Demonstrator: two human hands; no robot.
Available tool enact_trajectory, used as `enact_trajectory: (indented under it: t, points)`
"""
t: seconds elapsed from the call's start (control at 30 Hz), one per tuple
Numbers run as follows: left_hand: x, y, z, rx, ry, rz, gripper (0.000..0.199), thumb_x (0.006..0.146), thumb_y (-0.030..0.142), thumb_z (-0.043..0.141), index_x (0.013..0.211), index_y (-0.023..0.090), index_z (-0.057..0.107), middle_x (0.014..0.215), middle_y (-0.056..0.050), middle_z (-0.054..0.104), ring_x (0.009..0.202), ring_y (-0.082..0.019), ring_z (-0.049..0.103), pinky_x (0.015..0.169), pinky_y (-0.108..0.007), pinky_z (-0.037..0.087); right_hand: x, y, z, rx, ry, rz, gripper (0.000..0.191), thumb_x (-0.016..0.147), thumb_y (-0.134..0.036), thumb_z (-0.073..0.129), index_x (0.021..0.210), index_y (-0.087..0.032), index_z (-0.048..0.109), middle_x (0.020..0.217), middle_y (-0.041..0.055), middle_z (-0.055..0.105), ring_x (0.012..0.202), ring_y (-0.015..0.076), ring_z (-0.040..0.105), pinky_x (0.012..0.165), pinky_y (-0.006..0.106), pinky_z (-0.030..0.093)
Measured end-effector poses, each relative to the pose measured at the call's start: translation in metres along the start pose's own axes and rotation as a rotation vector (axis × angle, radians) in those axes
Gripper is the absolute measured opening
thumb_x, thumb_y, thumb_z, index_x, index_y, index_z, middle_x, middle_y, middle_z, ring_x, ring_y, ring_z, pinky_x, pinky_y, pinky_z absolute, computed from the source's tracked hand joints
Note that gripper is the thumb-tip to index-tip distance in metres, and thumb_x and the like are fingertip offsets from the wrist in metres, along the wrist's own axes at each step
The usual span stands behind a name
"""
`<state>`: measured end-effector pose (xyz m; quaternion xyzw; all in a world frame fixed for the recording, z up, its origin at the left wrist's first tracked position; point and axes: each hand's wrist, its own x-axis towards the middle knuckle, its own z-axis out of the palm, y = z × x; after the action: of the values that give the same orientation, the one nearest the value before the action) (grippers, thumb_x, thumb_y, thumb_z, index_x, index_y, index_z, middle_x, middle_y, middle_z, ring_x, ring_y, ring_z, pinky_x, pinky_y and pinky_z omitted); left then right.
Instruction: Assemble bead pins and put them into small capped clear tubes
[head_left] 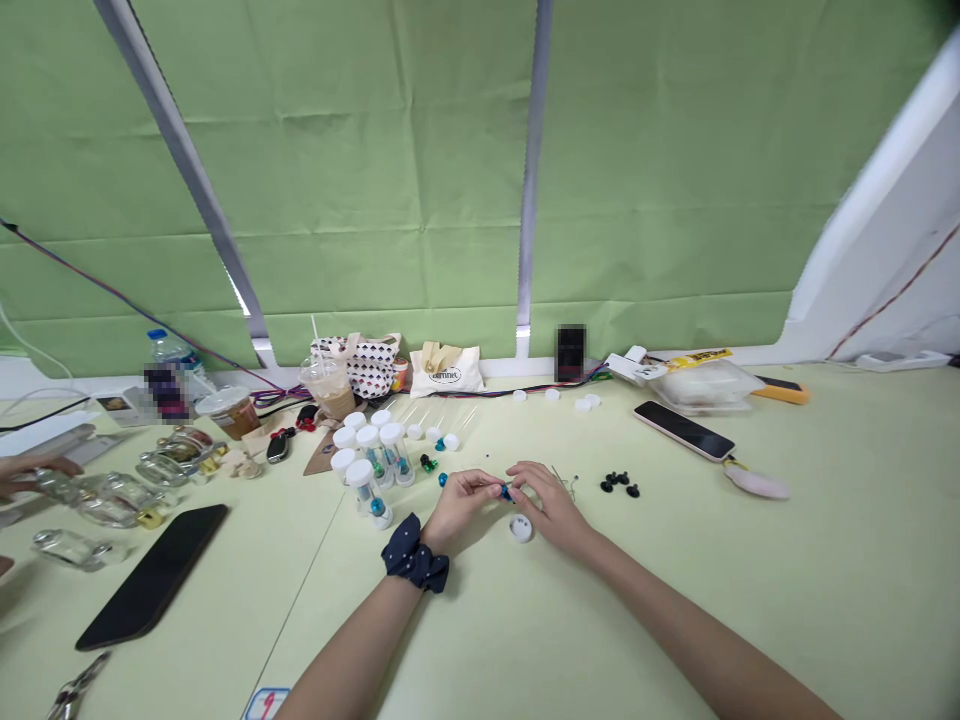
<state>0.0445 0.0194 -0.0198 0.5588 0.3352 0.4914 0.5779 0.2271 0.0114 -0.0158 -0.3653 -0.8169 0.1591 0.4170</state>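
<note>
Rightward, wide tabletop [840, 585] flanks hands [456, 505] [551, 503] holding a blue piece [506, 492].

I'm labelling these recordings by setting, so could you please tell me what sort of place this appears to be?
Probably a shared worktable for small handwork: the left hand holds a blue piece, white-capped vials stand nearby, and another person's hand is at clear vessels.

Small blue piece [506, 492] | handheld, partly hidden | exact shape, tilt unclear

Seven upright vials [368, 491], two flat-lying phones [684, 430]
</note>
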Motion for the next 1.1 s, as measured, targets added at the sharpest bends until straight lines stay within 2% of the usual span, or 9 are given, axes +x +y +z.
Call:
enact_trajectory:
  t: [0.13,0.23,0.37,0.5,0.67,0.77,0.9,1.0,1.1]
  points:
    - [-0.005,0.007,0.008,0.134,0.004,0.084,0.024,0.074,0.035,0.066,0.080,0.012,0.067,0.080,-0.010,0.068,0.075,-0.020,0.063,0.073,-0.035,0.049,-0.001,-0.003,-0.001,-0.010,0.111,0.042,0.022,0.089,-0.033,0.043,0.105,-0.022,0.055,0.105,0.0088,0.059,0.101,0.0213,0.054,0.085,0.038,0.045]
    - [-0.011,0.010,0.017,0.413,0.029,0.229,0.020,0.078,0.033,0.061,0.075,0.014,0.066,0.077,-0.007,0.065,0.075,-0.018,0.060,0.071,-0.030,0.047,-0.002,-0.007,-0.002,-0.063,0.219,-0.018,0.035,0.086,-0.034,0.051,0.119,-0.021,0.050,0.099,0.0089,0.058,0.091,0.0203,0.056,0.079,0.035,0.047]
    - [-0.015,0.005,0.027,0.709,0.027,0.385,0.019,0.084,0.030,0.053,0.081,0.017,0.067,0.079,-0.006,0.063,0.075,-0.016,0.058,0.070,-0.028,0.045,-0.004,-0.012,0.000,-0.151,0.244,-0.185,0.025,0.084,-0.027,0.056,0.108,-0.023,0.059,0.076,0.0041,0.058,0.073,0.0174,0.056,0.070,0.034,0.045]
    - [-0.016,0.001,0.031,0.865,0.041,0.438,0.023,0.086,0.033,0.049,0.078,0.018,0.065,0.077,-0.006,0.062,0.073,-0.016,0.057,0.069,-0.028,0.043,-0.005,-0.015,0.002,-0.035,0.238,-0.185,0.020,0.088,-0.021,0.049,0.106,-0.021,0.058,0.081,0.0054,0.060,0.070,0.0152,0.056,0.065,0.031,0.046]
    - [-0.001,0.016,0.017,0.817,-0.103,0.393,0.023,0.084,0.038,0.052,0.089,0.019,0.064,0.087,-0.006,0.064,0.082,-0.018,0.058,0.077,-0.030,0.043,-0.002,-0.013,-0.006,0.103,0.284,-0.035,0.018,0.090,-0.027,0.044,0.100,-0.022,0.059,0.079,0.0050,0.059,0.064,0.0146,0.055,0.056,0.027,0.047]
    - [0.027,0.021,-0.004,0.974,0.075,0.370,0.025,0.087,0.036,0.044,0.092,0.020,0.063,0.095,-0.008,0.062,0.093,-0.022,0.055,0.086,-0.034,0.040,0.001,-0.008,-0.014,0.178,0.308,0.071,0.020,0.090,-0.033,0.044,0.096,-0.023,0.060,0.076,0.0043,0.057,0.056,0.0134,0.054,0.053,0.028,0.047]
    - [0.070,0.014,-0.029,1.410,0.378,0.178,0.031,0.079,0.031,0.055,0.106,0.015,0.055,0.113,-0.018,0.052,0.110,-0.034,0.042,0.088,-0.047,0.033,0.006,-0.001,-0.021,0.275,0.341,0.141,0.023,0.089,-0.038,0.043,0.094,-0.022,0.059,0.074,0.0033,0.057,0.055,0.0138,0.056,0.051,0.028,0.048]
    - [0.090,0.003,-0.036,1.585,0.396,0.070,0.029,0.081,0.028,0.053,0.102,0.007,0.053,0.106,-0.020,0.054,0.110,-0.036,0.039,0.087,-0.047,0.030,0.008,0.003,-0.024,0.296,0.369,0.154,0.025,0.089,-0.039,0.043,0.094,-0.021,0.059,0.070,0.0021,0.057,0.056,0.0138,0.057,0.054,0.028,0.049]
    - [0.098,-0.002,-0.036,1.603,0.373,0.067,0.020,0.085,0.021,0.045,0.093,0.005,0.054,0.098,-0.020,0.056,0.106,-0.036,0.040,0.085,-0.047,0.030,0.010,0.007,-0.026,0.328,0.389,0.167,0.026,0.088,-0.039,0.043,0.095,-0.020,0.059,0.068,0.0012,0.056,0.056,0.0132,0.057,0.057,0.028,0.050]
